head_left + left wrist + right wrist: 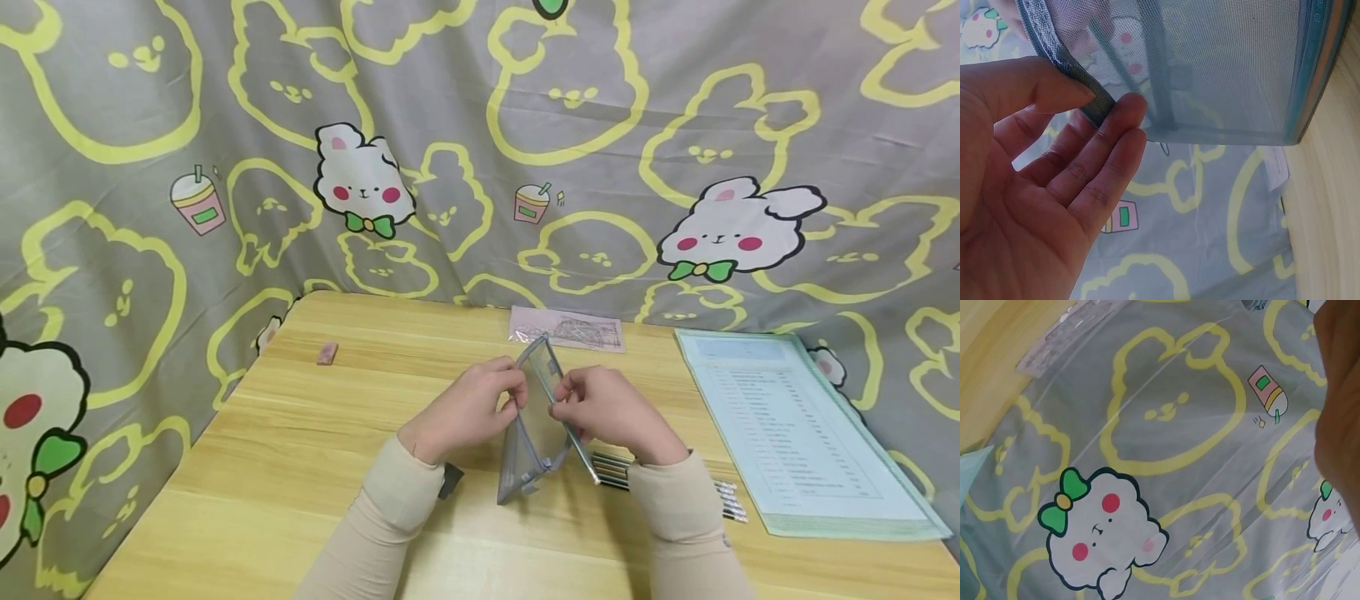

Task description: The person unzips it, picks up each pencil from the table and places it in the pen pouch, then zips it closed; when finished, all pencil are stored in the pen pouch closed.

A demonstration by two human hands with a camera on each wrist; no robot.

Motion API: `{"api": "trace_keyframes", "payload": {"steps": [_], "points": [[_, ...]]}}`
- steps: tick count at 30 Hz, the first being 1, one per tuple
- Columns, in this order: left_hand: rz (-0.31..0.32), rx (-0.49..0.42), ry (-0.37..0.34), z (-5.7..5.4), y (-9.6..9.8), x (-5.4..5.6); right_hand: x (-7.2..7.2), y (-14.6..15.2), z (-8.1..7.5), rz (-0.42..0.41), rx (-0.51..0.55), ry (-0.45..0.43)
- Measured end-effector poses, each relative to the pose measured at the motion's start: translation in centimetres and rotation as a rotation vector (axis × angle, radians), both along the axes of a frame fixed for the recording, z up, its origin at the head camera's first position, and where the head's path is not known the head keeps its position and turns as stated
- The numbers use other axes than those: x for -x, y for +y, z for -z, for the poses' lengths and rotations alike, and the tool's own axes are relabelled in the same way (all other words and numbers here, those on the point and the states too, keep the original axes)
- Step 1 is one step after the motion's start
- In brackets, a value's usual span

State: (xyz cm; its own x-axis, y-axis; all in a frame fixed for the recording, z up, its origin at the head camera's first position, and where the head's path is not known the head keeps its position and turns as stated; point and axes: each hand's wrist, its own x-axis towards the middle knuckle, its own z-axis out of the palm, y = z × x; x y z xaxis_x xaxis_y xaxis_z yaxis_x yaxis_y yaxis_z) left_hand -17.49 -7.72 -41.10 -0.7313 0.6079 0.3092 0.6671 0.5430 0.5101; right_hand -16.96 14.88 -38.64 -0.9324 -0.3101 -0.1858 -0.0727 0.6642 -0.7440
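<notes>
A grey-blue mesh zipper pouch [517,458] stands spread apart above the table. My left hand [480,404] pinches its zipper edge between thumb and fingers; the left wrist view shows this grip on the zipper tape [1075,69] closely. My right hand [611,408] is at the pouch's other side, pinching a slim pencil [588,462] whose pale end points down toward me. Whether those fingers also hold the pouch edge is hidden. Beneath the right wrist lie several pencils [611,471] with white-tipped ends. In the right wrist view only part of the hand [1341,406] shows.
A pink eraser [327,353] lies at the back left of the wooden table [300,450]. A small dark object [450,481] sits by the left sleeve. Toward the back is a clear patterned packet [566,329]; light-blue printed sheets [795,433] lie at right. A patterned curtain [450,125] hangs behind.
</notes>
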Motion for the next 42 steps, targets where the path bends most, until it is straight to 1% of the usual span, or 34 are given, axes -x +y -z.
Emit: {"api": "trace_keyframes", "payload": {"steps": [4,10,17,20,23,27,37,42], "points": [[-0.004,0.007,-0.002,0.0,0.0,0.0,0.0,-0.4,0.2,-0.017,-0.005,-0.003],[0.000,0.001,0.019,-0.1,0.0,0.0,0.0,-1.2,0.3,0.035,-0.037,0.035],[-0.009,0.010,0.005,-0.1,0.0,-0.1,-0.1,-2.1,0.4,0.072,-0.041,0.044],[-0.007,0.010,0.011,-0.1,0.1,-0.1,-0.1,-2.2,0.5,0.066,-0.032,0.053],[0.001,0.004,0.014,0.0,0.1,-0.1,0.0,-2.3,0.6,0.039,-0.031,0.060],[0.010,-0.004,0.004,-0.1,0.1,-0.2,0.1,-2.4,0.8,0.019,-0.036,0.058],[0.010,-0.020,0.006,0.0,0.2,-0.1,-0.1,-2.7,0.9,0.035,-0.036,0.072],[0.003,-0.018,0.014,0.1,0.2,-0.1,-0.2,-2.9,1.1,0.043,-0.056,0.101]]}}
